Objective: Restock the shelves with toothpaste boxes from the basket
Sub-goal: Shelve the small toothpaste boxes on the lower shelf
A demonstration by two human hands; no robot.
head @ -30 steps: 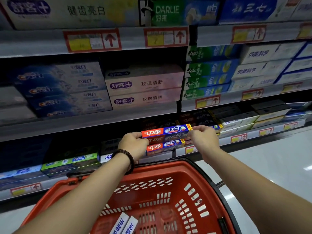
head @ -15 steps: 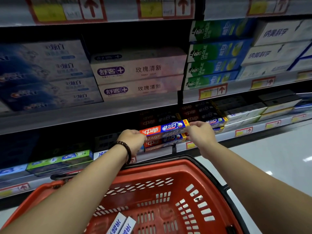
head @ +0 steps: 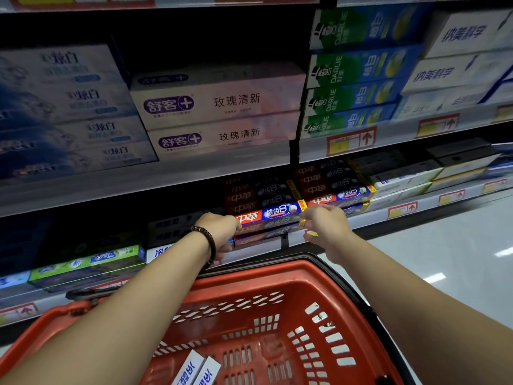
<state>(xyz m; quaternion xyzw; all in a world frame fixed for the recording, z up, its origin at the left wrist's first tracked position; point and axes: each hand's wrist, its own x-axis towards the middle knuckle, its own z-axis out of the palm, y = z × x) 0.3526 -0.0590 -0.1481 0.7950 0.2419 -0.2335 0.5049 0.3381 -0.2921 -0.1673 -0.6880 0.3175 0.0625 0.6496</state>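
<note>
Seen from the head camera, the toothpaste box (head: 273,213) is a long, slim carton. Its left end is red with white characters, the rest is blue, and the right tip has a yellow patch. It lies level on top of a stack of matching cartons (head: 263,234) at the front edge of the lower shelf (head: 427,203), just beyond the far rim of the basket (head: 277,270).

The left hand (head: 222,229) grips the box's left end with curled fingers, and the right hand (head: 327,226) pinches its right end. A dark bead bracelet (head: 208,243) circles the left wrist.

Nearest the camera, the red basket holds 2 white boxes (head: 198,369) with blue lettering. More red-and-blue cartons (head: 327,190) are stacked to the right and behind, in shadow. The upper shelf board (head: 138,180) overhangs the stack closely. It carries 2 pale pink boxes (head: 222,107), with green-and-blue boxes (head: 355,70) to their right.
</note>
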